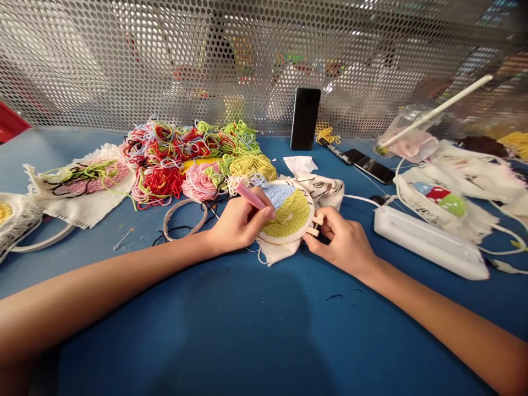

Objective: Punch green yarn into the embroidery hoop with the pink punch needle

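Note:
A round hoop (307, 224) holds white cloth stitched with light blue loops above and yellow-green loops below. Closed round a pink pen-like tool (249, 195), my left hand (239, 220) rests at the hoop's left side; the tool's tip is hidden by the fingers. At the hoop's lower right, my right hand (344, 239) pinches the edge by the wooden screw clamp (315, 224). Loose white cloth (280, 253) hangs out below the hoop, and more cloth with dark lines bunches behind it.
Behind my left hand lies a heap of coloured yarn (163, 184), with an empty hoop (167, 223) near it. A phone (305, 118) stands upright at the back. To the right are a white lamp-like bar (429, 242), another phone (371, 166), a plastic cup (406, 135) and stitched cloths.

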Demonstrator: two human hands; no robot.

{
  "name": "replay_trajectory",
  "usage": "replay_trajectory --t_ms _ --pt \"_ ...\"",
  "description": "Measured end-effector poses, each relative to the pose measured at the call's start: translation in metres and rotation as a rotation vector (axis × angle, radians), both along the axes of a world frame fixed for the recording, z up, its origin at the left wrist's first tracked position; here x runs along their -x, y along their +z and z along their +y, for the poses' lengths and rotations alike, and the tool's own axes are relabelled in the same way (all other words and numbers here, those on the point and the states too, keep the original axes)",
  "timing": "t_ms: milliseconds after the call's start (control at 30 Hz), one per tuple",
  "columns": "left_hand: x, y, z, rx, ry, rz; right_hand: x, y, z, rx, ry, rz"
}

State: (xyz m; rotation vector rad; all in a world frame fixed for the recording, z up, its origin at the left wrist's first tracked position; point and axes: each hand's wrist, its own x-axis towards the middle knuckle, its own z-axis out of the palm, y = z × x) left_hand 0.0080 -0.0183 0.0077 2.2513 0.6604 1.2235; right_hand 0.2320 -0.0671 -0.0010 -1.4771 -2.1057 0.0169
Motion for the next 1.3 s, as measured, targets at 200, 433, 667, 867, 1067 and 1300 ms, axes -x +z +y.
replay_trajectory --t_ms 200,433,667,867,1067,1300 --pt "-0.0070 -0.0014 -0.0022 -0.023 -0.108 0.209 0.0035 -0.0018 -0.0029 -0.027 0.054 0.099" --pt "-0.0059 0.0007 0.0013 0.128 -0.047 0.068 0.0038 0.0022 -0.0044 0.086 -0.016 0.094" --pt "-0.0027 -0.0022 0.0033 0.413 -0.029 -0.258 0.0025 0.0029 -0.0024 0.078 0.019 0.085" --pt "-0.0032 -0.0025 0.0041 0.497 -0.067 -0.342 0.0015 0.0017 -0.0021 0.071 0.022 0.091" --pt "-0.0025 0.0000 0.0009 0.319 -0.008 -0.217 0.0029 0.0014 -0.0012 0.062 0.019 0.101" --pt "-0.0035 0.0001 0.0029 0.094 -0.007 -0.034 0.0021 0.0012 -0.0016 0.030 0.036 0.123"
